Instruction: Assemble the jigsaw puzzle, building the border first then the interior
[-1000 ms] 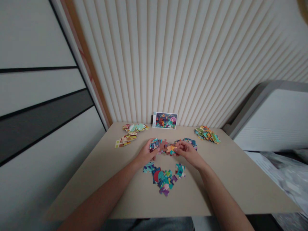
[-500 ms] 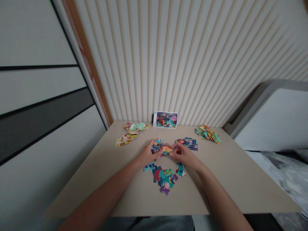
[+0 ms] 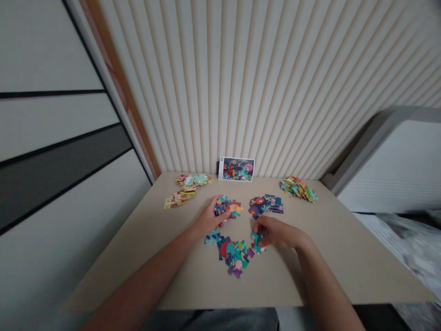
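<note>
My left hand (image 3: 209,217) rests on a small cluster of joined puzzle pieces (image 3: 228,207) with an orange piece at its right edge, its fingers curled onto the cluster's left side. My right hand (image 3: 277,232) lies lower on the beige table (image 3: 330,257), fingers bent and pinched at a teal loose piece (image 3: 257,241). Just left of it sits a larger assembled patch (image 3: 233,254) of teal, red and purple pieces. Beyond my right hand lies a dark blue pile of pieces (image 3: 266,204).
A reference picture card (image 3: 236,169) leans against the ribbed wall at the table's back. Piles of loose pieces lie at the back left (image 3: 188,187) and back right (image 3: 298,189). A grey and white bed frame (image 3: 389,161) stands to the right.
My right hand has let go of the orange piece at the cluster and dropped back toward me onto the teal piece. My left hand stayed on the cluster.
</note>
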The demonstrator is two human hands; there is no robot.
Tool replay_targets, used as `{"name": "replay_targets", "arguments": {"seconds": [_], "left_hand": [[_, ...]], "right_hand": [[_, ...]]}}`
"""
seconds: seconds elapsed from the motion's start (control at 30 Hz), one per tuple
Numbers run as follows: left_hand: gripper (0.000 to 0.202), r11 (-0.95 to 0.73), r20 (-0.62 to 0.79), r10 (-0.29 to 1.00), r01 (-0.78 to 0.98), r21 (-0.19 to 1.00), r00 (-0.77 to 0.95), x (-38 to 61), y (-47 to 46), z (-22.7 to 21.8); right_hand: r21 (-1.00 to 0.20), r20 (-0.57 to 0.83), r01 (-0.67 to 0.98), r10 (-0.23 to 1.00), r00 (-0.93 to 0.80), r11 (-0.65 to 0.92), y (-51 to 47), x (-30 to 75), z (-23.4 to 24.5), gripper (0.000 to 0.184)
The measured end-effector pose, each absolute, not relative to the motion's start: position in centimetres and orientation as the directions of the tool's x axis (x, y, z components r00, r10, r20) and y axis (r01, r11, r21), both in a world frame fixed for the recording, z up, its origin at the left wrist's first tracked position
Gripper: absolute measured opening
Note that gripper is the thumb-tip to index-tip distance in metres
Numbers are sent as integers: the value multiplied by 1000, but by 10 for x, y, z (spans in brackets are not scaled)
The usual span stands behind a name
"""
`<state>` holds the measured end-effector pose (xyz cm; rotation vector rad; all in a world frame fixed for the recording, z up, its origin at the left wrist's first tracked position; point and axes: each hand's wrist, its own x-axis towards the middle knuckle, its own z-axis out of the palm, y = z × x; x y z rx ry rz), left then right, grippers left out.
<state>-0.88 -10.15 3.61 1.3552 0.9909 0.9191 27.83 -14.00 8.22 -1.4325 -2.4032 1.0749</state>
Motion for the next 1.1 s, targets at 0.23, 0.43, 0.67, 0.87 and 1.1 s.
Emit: {"name": "replay_targets", "arguments": {"seconds": [0.23, 0.43, 0.67, 0.87, 1.1], "left_hand": [[77, -28, 11, 938, 43, 999, 347, -9, -102, 39], [76, -47, 22, 939, 66, 997, 344, -10, -101, 37], [79, -30, 18, 924, 24, 999, 383, -10, -101, 38], [80, -30, 12, 929, 43, 999, 370, -10, -103, 40], [75, -53, 46, 984, 36, 998, 170, -11, -95, 36]], "right_hand": [[-773, -141, 567, 795, -590, 284, -141, 267, 90, 16], [-923, 148, 293, 933, -328, 249, -131, 254, 91, 37], [-985, 114, 112, 981, -156, 133, -120, 228, 67, 47], [-971, 147, 162, 974, -173, 175, -122, 215, 54, 49], [-739, 49, 539, 830, -556, 405, -133, 237, 72, 52]]}}
